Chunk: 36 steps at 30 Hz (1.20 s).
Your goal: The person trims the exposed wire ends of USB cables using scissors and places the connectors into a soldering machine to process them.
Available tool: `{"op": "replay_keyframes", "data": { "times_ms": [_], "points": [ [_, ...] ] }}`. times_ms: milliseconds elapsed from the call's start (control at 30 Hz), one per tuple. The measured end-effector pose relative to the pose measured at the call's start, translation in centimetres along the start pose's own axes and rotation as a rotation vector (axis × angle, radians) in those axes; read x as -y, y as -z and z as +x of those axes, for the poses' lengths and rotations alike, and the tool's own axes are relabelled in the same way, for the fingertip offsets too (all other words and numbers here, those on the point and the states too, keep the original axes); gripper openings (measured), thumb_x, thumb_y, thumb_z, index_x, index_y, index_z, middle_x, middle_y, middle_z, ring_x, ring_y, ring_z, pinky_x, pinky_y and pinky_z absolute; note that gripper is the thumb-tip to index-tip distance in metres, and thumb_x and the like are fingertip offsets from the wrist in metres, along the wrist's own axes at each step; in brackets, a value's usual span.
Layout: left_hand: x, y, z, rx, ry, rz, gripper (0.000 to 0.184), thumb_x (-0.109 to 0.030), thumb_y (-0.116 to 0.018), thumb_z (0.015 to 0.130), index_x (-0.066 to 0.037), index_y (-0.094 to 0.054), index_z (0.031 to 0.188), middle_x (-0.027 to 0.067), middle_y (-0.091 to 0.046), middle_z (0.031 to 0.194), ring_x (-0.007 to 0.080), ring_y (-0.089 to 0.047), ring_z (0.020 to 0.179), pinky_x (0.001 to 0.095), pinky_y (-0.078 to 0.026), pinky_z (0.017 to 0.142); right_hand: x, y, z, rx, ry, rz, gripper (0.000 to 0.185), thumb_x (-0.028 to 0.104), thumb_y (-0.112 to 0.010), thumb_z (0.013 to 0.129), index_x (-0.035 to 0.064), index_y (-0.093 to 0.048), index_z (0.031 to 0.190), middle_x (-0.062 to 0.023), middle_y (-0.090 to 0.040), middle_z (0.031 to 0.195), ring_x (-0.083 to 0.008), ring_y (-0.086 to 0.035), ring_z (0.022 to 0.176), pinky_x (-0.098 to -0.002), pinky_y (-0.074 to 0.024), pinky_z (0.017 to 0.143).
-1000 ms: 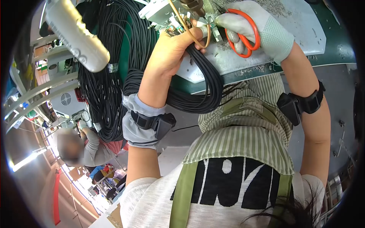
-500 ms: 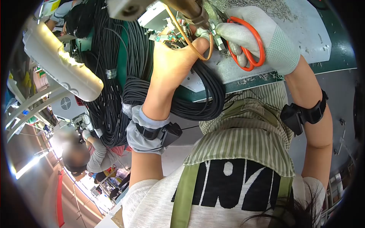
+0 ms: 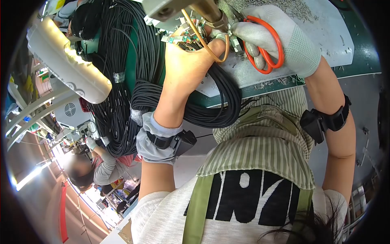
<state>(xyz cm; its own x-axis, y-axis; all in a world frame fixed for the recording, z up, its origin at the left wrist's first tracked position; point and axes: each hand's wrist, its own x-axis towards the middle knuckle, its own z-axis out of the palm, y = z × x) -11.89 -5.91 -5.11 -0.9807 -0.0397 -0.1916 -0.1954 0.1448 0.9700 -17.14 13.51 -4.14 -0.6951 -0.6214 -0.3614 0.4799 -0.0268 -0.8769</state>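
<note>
My left hand (image 3: 187,65) is closed around the connector ends (image 3: 183,39) of a bundle of black cables (image 3: 227,97), which loops down below the wrist. A thin orange-brown ring (image 3: 207,46) curves over its thumb. In my gloved right hand (image 3: 280,40) are scissors with red-orange handles (image 3: 277,44); the fingers wrap the handles, and the blades point up and left. Its fingertips are beside a small metal connector (image 3: 235,44), right under the tip of a metal tool head (image 3: 213,16). What the fingertips touch is partly hidden.
Coils of black cable (image 3: 118,89) hang at the left. A long lamp (image 3: 69,61) stands further left. Small metal pieces (image 3: 284,8) lie scattered on the white board (image 3: 333,36) over the green table (image 3: 363,61). Another person (image 3: 105,164) sits at the lower left, hands apart from mine.
The view has shifted, and the metal tool head and lamp appear lower than a second ago. Both hands keep their hold. The person at the left has changed head position.
</note>
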Motion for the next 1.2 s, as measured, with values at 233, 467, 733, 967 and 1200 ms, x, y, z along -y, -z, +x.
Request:
{"op": "replay_keyframes", "data": {
  "times_ms": [233,467,733,967,1200],
  "points": [
    [0.1,0.3,-0.1,0.073,0.067,-0.253,0.019,-0.003,-0.064,0.078,0.003,-0.055,0.094,0.0050,-0.059,0.074,0.0121,-0.057,0.061,0.0262,-0.048,0.057,-1.2,-1.0,-0.1,-0.177,0.173,-0.367,0.026,0.024,-0.055,0.088,0.0021,-0.052,0.075,-0.0016,-0.051,0.053,-0.0093,-0.048,0.041,-0.0236,-0.0384,0.040],
    [0.6,1.2,-5.9,-0.075,0.078,-0.590,0.012,-0.001,-0.058,0.083,0.001,-0.054,0.093,0.0050,-0.058,0.074,0.0133,-0.057,0.067,0.0279,-0.048,0.059,-3.2,3.5,-8.0,-0.501,0.246,-0.865,0.022,0.021,-0.056,0.088,-0.0010,-0.055,0.084,-0.0027,-0.053,0.056,-0.0095,-0.049,0.047,-0.0243,-0.0384,0.046],
    [-0.9,-3.2,-7.6,0.473,-0.251,0.188,0.014,-0.001,-0.061,0.084,0.001,-0.055,0.097,0.0048,-0.059,0.076,0.0105,-0.057,0.067,0.0251,-0.046,0.060,-1.6,-3.1,-9.6,-0.195,0.397,-0.580,0.015,0.008,-0.059,0.082,-0.0020,-0.060,0.094,-0.0026,-0.055,0.059,-0.0051,-0.049,0.048,-0.0227,-0.0366,0.045],
    [-0.5,-1.8,-8.1,0.337,-0.046,-0.349,0.019,0.002,-0.062,0.083,0.001,-0.057,0.102,0.0045,-0.061,0.081,0.0107,-0.060,0.071,0.0217,-0.047,0.061,-3.3,-4.1,-8.8,-0.434,0.742,-0.819,0.009,0.006,-0.057,0.081,-0.0010,-0.061,0.085,-0.0025,-0.054,0.056,-0.0076,-0.051,0.044,-0.0251,-0.0401,0.044],
    [-1.8,-3.4,-9.1,0.300,-0.344,-0.008,0.022,0.007,-0.062,0.082,0.002,-0.057,0.102,0.0102,-0.064,0.082,0.0158,-0.063,0.072,0.0276,-0.052,0.064,-0.3,-3.0,-10.6,-0.185,0.293,-0.519,0.008,0.005,-0.057,0.081,-0.0023,-0.058,0.084,-0.0052,-0.055,0.055,-0.0110,-0.053,0.045,-0.0264,-0.0427,0.045]
  ]
}}
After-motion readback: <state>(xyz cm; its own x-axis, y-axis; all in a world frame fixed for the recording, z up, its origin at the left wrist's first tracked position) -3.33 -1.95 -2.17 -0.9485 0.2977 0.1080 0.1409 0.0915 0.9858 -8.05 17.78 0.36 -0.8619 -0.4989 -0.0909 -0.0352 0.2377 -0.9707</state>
